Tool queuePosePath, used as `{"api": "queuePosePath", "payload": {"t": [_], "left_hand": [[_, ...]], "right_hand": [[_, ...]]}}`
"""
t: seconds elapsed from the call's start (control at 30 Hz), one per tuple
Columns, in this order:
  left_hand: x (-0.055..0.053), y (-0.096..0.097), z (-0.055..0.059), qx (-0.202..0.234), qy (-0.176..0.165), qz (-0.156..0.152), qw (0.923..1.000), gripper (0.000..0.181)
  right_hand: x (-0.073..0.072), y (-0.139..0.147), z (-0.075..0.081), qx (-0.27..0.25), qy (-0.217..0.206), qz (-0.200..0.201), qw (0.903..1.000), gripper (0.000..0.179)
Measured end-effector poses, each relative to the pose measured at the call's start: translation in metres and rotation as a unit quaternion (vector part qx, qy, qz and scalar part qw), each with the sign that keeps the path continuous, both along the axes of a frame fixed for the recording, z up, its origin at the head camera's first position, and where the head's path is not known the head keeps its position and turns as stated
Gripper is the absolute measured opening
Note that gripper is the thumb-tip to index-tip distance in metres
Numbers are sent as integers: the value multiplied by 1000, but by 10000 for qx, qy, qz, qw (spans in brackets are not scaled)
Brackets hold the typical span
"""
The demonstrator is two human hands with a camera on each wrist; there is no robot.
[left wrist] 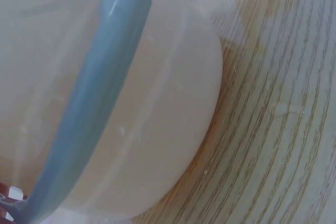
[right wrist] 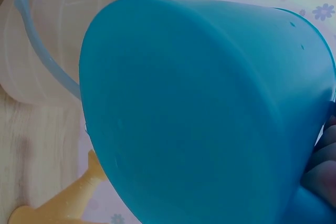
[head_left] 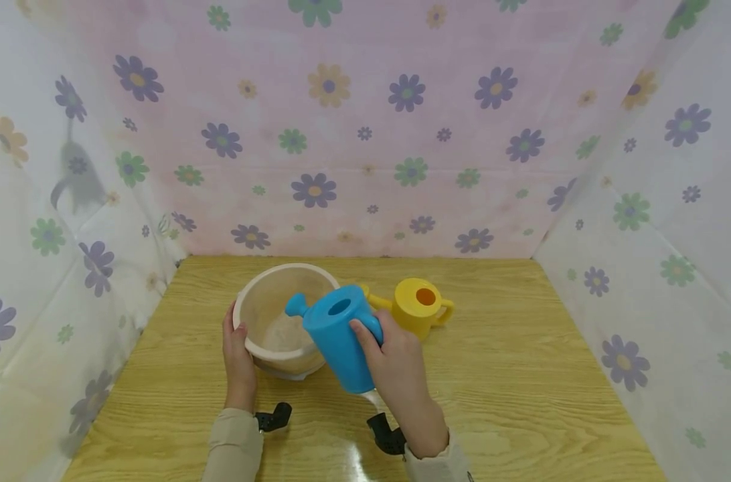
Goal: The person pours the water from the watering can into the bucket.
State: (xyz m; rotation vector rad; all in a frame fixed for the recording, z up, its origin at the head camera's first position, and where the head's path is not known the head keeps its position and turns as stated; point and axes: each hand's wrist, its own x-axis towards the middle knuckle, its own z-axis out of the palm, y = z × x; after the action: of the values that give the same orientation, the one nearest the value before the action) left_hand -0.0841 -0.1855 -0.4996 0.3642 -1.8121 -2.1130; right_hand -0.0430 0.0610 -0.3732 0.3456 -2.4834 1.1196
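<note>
My right hand grips the handle of a blue watering can, held tilted so that its spout leans left over a whitish plastic bucket. No stream of water is visible at the spout. At the bucket's left side my left hand holds the rim, with the thumb over the edge. A grey-blue bail handle hangs across the bucket's outer wall in the left wrist view. In the right wrist view the can's round base faces the camera and hides most of what lies behind.
A yellow watering can stands just behind and right of the blue one, its spout pointing left. The wooden tabletop ends at flower-patterned cloth walls at the back and both sides. Wet-looking glints lie near the front.
</note>
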Motion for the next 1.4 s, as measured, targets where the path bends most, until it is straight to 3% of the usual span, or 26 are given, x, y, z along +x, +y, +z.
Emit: {"api": "queuePosePath", "payload": {"t": [0.17,0.53,0.77,1.0,1.4], "left_hand": [[0,0,1,27,-14,-27,10000,47],[9,7,20,-75,-38,-161,9998,45],[5,3,11,-128,-260,-140,9995,45],[1,-1,3,-158,-51,-71,9998,45],[-1,-2,0,-106,-119,-104,9998,45]], "right_hand": [[0,0,-1,-10,12,-8,10000,27],[-1,-3,2,287,58,-43,9996,29],[-3,-1,6,366,-224,56,9991,32],[-5,3,7,72,-743,208,9970,37],[-1,-4,15,286,-695,184,9970,35]]}}
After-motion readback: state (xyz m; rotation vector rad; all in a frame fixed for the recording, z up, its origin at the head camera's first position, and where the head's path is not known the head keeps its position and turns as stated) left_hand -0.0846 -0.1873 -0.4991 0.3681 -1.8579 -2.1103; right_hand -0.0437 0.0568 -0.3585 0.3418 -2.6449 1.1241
